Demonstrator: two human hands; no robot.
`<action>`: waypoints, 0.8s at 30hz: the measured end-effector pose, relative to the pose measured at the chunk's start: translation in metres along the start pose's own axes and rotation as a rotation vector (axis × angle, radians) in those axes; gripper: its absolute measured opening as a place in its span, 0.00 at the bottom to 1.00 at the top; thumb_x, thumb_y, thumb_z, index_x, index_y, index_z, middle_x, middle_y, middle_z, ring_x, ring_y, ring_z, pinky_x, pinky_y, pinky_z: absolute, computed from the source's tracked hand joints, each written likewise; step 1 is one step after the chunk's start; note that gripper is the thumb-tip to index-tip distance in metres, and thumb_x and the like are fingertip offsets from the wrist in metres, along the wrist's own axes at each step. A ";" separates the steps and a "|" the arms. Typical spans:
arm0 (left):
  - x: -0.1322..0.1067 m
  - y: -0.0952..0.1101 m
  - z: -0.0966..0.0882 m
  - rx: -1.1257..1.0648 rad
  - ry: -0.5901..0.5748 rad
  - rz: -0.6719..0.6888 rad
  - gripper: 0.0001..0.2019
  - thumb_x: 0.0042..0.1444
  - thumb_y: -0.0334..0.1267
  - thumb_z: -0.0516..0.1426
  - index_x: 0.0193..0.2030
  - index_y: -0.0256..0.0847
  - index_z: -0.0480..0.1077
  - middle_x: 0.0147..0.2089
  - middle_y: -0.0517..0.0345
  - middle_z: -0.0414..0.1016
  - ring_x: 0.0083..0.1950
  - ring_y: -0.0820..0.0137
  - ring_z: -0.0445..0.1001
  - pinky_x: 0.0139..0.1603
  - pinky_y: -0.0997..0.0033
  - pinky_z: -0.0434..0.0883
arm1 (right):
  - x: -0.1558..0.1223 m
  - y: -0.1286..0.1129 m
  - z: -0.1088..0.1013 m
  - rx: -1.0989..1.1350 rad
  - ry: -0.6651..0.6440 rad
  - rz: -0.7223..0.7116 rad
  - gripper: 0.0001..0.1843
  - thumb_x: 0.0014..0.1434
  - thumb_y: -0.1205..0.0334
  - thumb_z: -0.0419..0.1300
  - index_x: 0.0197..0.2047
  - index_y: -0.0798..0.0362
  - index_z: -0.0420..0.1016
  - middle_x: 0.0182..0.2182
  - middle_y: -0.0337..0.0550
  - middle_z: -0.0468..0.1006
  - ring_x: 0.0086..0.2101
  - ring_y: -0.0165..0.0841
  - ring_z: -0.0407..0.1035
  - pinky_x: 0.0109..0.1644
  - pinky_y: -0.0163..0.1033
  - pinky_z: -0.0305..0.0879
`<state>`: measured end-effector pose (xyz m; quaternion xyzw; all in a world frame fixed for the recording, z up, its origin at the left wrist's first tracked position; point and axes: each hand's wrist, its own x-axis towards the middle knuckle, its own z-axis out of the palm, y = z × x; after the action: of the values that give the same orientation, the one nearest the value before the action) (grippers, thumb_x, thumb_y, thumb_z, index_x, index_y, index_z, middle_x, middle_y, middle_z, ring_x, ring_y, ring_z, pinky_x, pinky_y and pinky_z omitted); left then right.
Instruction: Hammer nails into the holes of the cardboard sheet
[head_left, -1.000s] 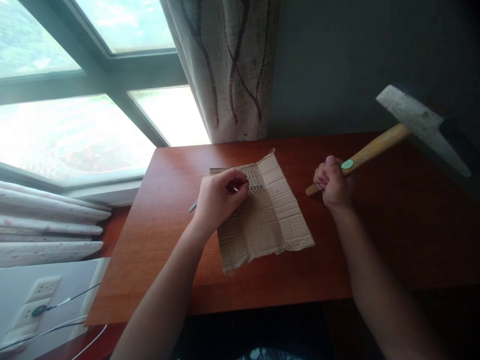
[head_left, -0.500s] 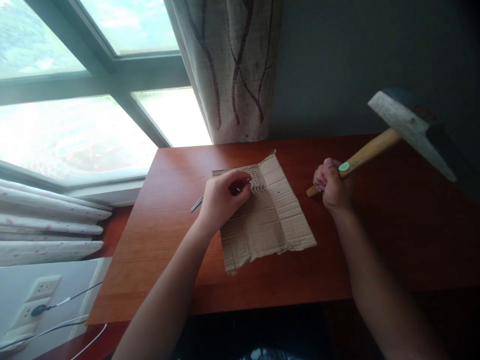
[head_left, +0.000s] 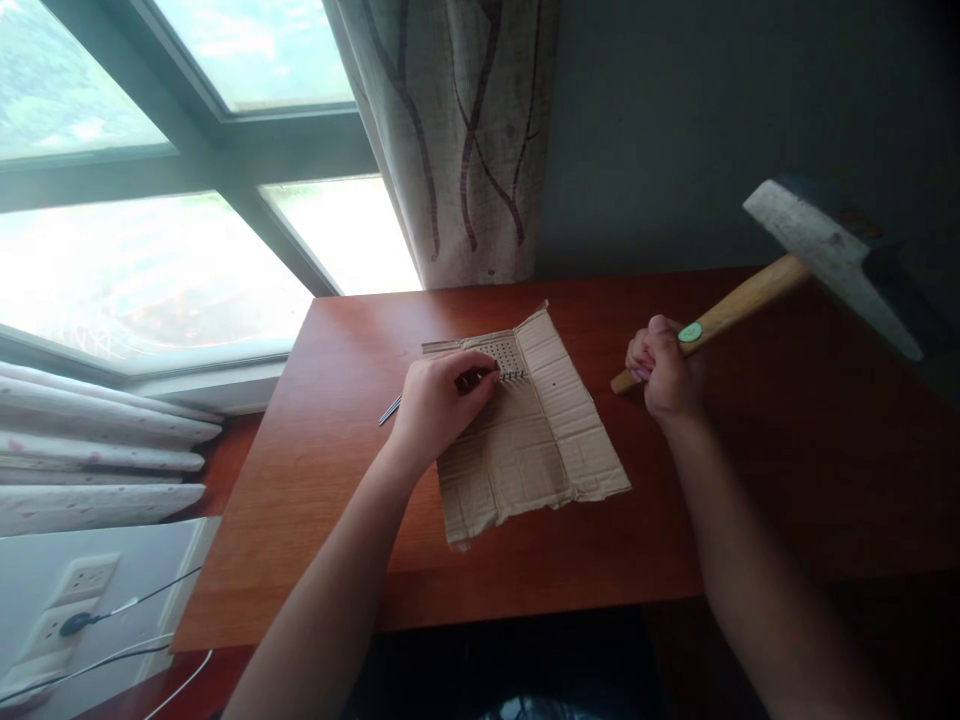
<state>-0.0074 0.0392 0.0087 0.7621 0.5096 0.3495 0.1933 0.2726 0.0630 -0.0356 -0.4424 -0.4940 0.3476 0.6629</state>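
My right hand (head_left: 666, 368) is wrapped round the wooden handle of a hammer (head_left: 750, 300), raised on the right with its metal head up and away from me. A torn sheet of brown cardboard (head_left: 517, 450) lies on the table. Over its far part is my left hand (head_left: 446, 390), thumb and fingertips pinched together; what sits between them is too small to name. Just beyond the fingertips, the cardboard carries a patch of small dark holes or dots (head_left: 504, 352), with a row of tiny dark pieces along its near edge. Thin metal nails or rods (head_left: 390, 410) lie left of the hand, partly hidden.
The reddish-brown wooden table (head_left: 315, 520) runs up to a window (head_left: 210, 240) and a patterned curtain (head_left: 480, 150). A wall socket (head_left: 71, 610) with a plug and cables is at the lower left.
My left hand has lowered slightly, its pinched fingertips closer together by the dotted patch. The hammer stays raised, its head shifted a little to the right.
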 end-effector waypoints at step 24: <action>-0.001 0.002 0.002 0.055 -0.004 -0.007 0.05 0.59 0.35 0.61 0.36 0.43 0.80 0.33 0.59 0.83 0.33 0.69 0.78 0.35 0.70 0.70 | -0.001 -0.012 -0.007 -0.036 -0.124 0.068 0.31 0.61 0.36 0.62 0.21 0.48 0.56 0.14 0.30 0.54 0.14 0.25 0.49 0.15 0.34 0.44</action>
<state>-0.0046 0.0376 0.0086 0.7660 0.5213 0.3332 0.1745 0.2791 0.0557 -0.0254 -0.4484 -0.5252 0.3876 0.6107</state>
